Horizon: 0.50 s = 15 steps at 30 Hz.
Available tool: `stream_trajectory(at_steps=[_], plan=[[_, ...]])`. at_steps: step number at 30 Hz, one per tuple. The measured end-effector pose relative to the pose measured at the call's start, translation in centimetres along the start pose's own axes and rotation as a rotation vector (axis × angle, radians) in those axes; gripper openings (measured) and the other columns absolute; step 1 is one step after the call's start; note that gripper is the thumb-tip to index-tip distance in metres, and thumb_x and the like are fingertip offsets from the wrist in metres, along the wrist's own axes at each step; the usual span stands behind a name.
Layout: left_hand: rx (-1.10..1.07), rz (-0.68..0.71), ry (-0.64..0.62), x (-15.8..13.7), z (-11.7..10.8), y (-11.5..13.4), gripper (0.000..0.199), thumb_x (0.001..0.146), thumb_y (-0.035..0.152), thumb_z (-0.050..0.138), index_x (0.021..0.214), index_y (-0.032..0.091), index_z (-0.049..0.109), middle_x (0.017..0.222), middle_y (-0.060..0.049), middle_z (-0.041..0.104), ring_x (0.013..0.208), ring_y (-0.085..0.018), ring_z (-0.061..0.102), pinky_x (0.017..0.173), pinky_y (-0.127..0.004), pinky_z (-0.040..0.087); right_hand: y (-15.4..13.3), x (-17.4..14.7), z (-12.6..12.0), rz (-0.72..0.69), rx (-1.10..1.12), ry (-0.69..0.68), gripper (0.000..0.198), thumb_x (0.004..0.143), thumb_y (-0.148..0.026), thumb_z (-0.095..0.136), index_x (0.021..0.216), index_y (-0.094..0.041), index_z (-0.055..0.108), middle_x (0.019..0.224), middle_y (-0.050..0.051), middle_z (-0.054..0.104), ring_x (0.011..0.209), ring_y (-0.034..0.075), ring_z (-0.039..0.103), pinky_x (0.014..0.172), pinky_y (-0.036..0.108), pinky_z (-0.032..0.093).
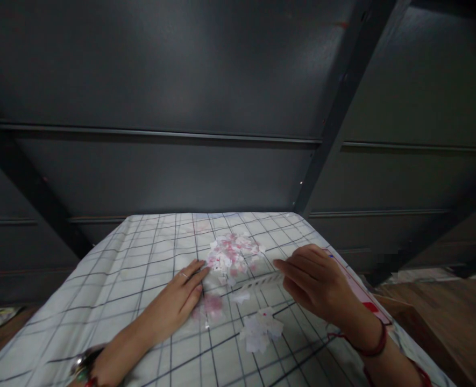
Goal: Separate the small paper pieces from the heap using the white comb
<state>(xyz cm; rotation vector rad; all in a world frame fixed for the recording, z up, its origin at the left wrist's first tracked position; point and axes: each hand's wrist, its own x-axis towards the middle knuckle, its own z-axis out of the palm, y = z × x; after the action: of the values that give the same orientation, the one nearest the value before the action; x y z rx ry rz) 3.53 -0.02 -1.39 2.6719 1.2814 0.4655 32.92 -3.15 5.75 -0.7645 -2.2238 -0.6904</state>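
Observation:
My left hand rests on the checked cloth with its fingers stretched out. Its fingertips reach the edge of a heap of small white and pink pieces that look like paper or film. Close by its thumb lies a clear plastic piece with a pink patch. Slightly above the cloth, my right hand has its fingers pinched together; what they hold, if anything, is hidden. A pale slotted strip runs up to these fingers, and I cannot tell whether they grip it. A smaller pile of white pieces lies nearer me.
The table has a white cloth with dark grid lines. A flat pink and red item lies at its right side, partly behind my right hand. Dark metal panels stand behind the table. Wooden floor shows at the right.

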Motion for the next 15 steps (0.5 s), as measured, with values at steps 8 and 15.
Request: stream_trajectory(at_steps=[8, 15], plan=[[-0.006, 0.011, 0.012, 0.0, 0.1, 0.0, 0.044, 0.098, 0.031, 0.025, 0.135, 0.013, 0.041, 0.143, -0.01, 0.038, 0.131, -0.024, 0.032, 0.106, -0.041, 0.029, 0.7, -0.7, 0.5, 0.054, -0.066, 0.044, 0.02, 0.083, -0.008, 0.046, 0.1, -0.015, 0.054, 0.07, 0.004, 0.059, 0.067, 0.016, 0.047, 0.059, 0.031, 0.039], [-0.005, 0.024, 0.03, -0.1, 0.3, -0.1, 0.043, 0.098, 0.031, 0.025, 0.134, 0.014, 0.041, 0.142, -0.011, 0.038, 0.13, -0.024, 0.033, 0.105, -0.042, 0.03, 1.0, -0.7, 0.5, 0.05, -0.041, 0.008, 0.016, 0.084, -0.009, 0.044, 0.093, -0.016, 0.055, 0.065, 0.002, 0.055, 0.062, 0.016, 0.043, 0.056, 0.029, 0.036]])
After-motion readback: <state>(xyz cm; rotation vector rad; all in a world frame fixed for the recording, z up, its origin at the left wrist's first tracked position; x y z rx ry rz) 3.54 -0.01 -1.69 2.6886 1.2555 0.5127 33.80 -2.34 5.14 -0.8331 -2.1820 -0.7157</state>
